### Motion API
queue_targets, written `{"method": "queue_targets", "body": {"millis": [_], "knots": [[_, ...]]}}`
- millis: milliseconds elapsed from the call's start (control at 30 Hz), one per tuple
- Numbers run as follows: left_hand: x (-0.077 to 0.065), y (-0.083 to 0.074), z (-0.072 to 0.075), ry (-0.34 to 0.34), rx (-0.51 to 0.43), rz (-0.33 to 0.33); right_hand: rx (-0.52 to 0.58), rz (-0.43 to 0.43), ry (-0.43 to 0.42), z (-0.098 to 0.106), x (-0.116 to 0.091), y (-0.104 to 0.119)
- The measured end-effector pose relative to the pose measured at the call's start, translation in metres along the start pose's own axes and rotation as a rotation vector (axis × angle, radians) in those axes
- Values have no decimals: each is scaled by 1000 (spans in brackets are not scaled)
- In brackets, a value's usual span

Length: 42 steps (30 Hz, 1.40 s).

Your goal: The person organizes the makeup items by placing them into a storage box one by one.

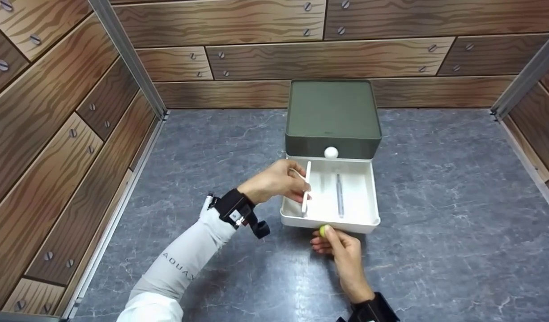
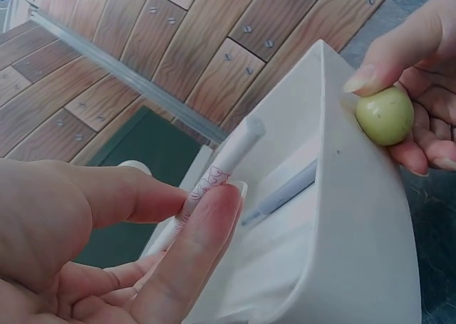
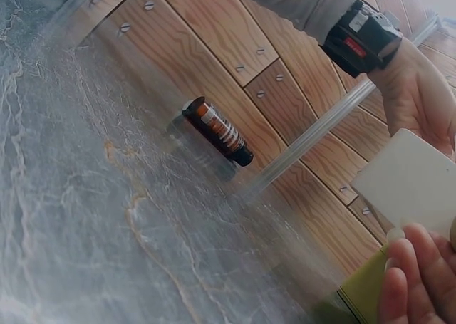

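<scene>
Left hand (image 1: 278,181): thumb and fingers pinching a white pen (image 1: 305,204) with a pink pattern on its barrel. Pen held over the left side of the open drawer, lengthwise near to far; whether it touches the drawer floor cannot be told. The pinch at mid-barrel leaves both ends free, probably for easy control within the walls.

Right hand (image 1: 346,257): thumb and fingers gripping the yellow-green knob (image 1: 322,230) at the drawer's near face — presumably to steady it.

White drawer (image 1: 296,221): pulled out nearward, its inside exposed for reaching in from above.

Grey pen (image 1: 340,199): flat in the drawer, right of the white one, running roughly the same way.

Dark green cabinet (image 1: 332,109): directly beyond the drawer, near the far wall; white knob (image 1: 331,153) on its near face.
</scene>
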State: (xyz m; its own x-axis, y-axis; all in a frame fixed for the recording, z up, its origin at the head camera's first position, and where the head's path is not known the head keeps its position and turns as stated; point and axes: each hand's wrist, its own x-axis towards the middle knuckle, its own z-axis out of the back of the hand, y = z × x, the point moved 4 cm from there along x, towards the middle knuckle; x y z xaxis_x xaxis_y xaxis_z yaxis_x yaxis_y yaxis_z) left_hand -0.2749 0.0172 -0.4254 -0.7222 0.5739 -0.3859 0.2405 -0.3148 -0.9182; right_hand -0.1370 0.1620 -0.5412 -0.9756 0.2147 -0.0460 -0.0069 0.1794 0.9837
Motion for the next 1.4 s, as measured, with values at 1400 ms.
{"method": "queue_targets", "body": {"millis": [1400], "knots": [[49,-21,-28,-114,898,74,1,-10,6,1,1,-2]]}}
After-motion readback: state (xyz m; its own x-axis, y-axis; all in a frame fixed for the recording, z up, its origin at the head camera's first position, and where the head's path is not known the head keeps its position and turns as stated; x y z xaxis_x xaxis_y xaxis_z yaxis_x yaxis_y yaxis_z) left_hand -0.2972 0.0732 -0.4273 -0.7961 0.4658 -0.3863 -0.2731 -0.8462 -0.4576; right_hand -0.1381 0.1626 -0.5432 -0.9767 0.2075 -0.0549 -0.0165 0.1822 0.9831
